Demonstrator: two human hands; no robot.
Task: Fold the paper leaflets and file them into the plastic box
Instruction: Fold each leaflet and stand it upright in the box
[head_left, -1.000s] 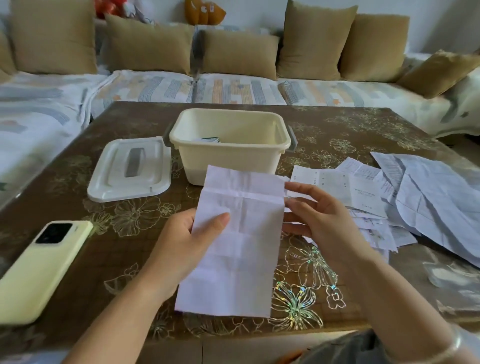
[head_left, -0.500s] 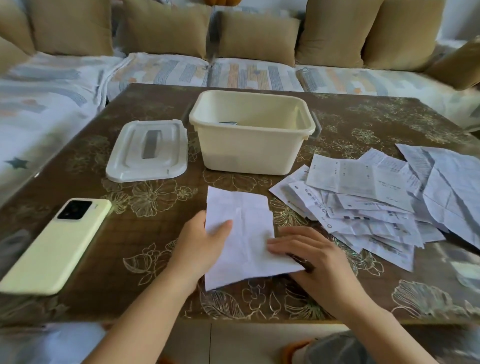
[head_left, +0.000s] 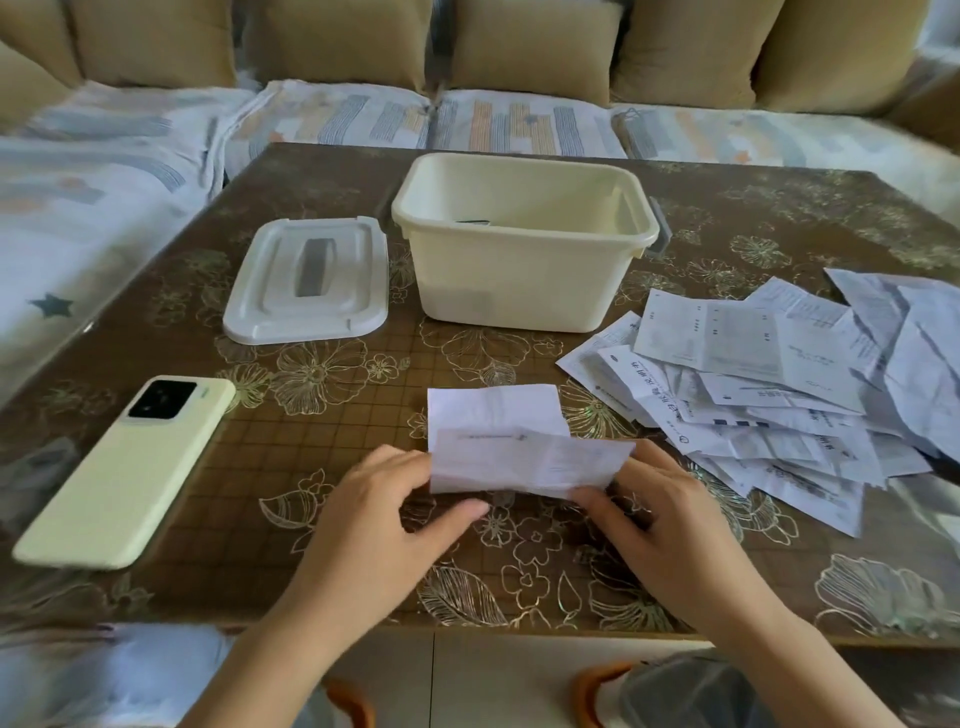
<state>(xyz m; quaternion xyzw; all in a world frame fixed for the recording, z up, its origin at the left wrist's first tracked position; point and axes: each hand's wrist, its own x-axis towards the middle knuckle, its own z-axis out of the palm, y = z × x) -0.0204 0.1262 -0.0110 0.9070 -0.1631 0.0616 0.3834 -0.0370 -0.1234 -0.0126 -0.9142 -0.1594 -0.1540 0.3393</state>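
The left hand (head_left: 384, 514) and right hand (head_left: 670, 525) each hold a pinching grip on opposite ends of the part-folded leaflet (head_left: 519, 460), on the desk (head_left: 779, 597) nearer than the plastic box (head_left: 519, 280).

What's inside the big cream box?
Inside the box, only a small dark edge peeks above its near wall. That wall hides the bottom, so anything else inside cannot be seen.

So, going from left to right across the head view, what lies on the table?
Phone → lid → plastic box → pile of leaflets. The leaflet held by the left hand and right hand overlaps the box sideways, so it is left out.
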